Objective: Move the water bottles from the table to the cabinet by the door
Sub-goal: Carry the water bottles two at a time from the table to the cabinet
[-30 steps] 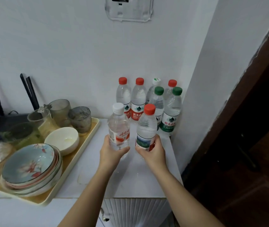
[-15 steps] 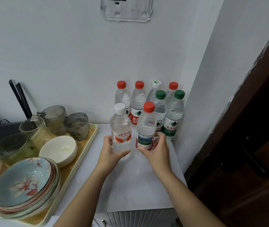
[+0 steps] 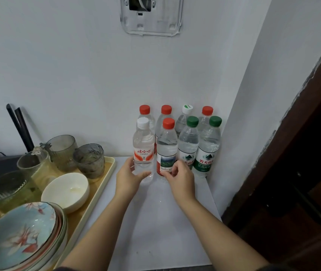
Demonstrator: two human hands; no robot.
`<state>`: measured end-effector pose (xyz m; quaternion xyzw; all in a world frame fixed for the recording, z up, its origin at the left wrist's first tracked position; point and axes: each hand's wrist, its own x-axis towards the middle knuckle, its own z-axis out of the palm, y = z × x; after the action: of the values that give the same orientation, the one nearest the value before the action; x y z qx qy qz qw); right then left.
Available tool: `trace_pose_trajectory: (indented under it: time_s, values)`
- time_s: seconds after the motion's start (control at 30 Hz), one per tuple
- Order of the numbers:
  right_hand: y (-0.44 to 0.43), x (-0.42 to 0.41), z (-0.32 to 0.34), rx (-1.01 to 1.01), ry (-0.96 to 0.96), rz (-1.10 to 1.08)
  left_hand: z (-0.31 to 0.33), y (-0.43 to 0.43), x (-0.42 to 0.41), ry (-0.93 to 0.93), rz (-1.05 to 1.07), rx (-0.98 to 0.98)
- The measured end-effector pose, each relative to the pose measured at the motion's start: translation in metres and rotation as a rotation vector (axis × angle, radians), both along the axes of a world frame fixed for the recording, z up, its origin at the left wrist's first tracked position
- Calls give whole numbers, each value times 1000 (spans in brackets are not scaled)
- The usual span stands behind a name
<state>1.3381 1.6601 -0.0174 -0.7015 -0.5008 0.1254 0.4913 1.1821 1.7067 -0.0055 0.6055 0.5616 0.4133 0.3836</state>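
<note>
Both grips are on bottles: my left hand [image 3: 129, 176] wraps the lower body of the white-capped bottle [image 3: 143, 151], thumb across the front and fingers round the far side, and my right hand [image 3: 179, 178] pinches the foot of the red-capped bottle [image 3: 166, 151] at its label, fingertips on the plastic. Each bottle stands upright on the white bench [image 3: 155, 222], the two just beside one another and touching or nearly so (I cannot tell which from here).

Going from the left edge: a stack of patterned plates [image 3: 19, 243] sits at the near end of a yellow tray [image 3: 97, 194], with a white bowl [image 3: 65, 189] behind it and several glass cups [image 3: 89, 160] and a glass jug [image 3: 34, 165] toward the wall. Two black antennas [image 3: 18, 126] rise behind the tray.

Right of my hands, two green-capped bottles [image 3: 204, 151] stand upright side by side, the nearer one touching my right-hand fingers. Behind the front row, against the wall, stand four more bottles [image 3: 166, 114], three with red caps and one with a white cap. The whole group fills the corner where the wall meets a side wall. A clear plastic holder [image 3: 151, 18] is fixed to the wall above. At the far right is a dark wooden door [image 3: 302, 173].
</note>
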Motion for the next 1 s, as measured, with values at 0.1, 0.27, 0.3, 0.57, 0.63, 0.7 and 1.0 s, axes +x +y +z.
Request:
trace_pose_trajectory:
  time_s: [0.1, 0.27, 0.3, 0.57, 0.63, 0.7, 1.0]
  values:
    - [10, -2, -1, -36, -6, -14, 2, 9, 6, 11, -29, 12]
    - [16, -3, -1, -93, -56, -48, 1, 19, 9, 25, -71, 15]
    - [16, -3, -1, -97, -67, -53, 0, 21, 9, 27, -83, 7]
    - [17, -3, -2, -123, -93, -75, -4, 27, 10, 15, -155, -48]
    - [18, -4, -3, -130, -89, -76, -4, 27, 10, 16, -154, -51]
    - [17, -6, -2, -138, -85, -74, -3, 26, 10, 20, -166, -53]
    - [-20, 12, 11, -305, -434, 92, -7, 3, -8, 485, -60, -28]
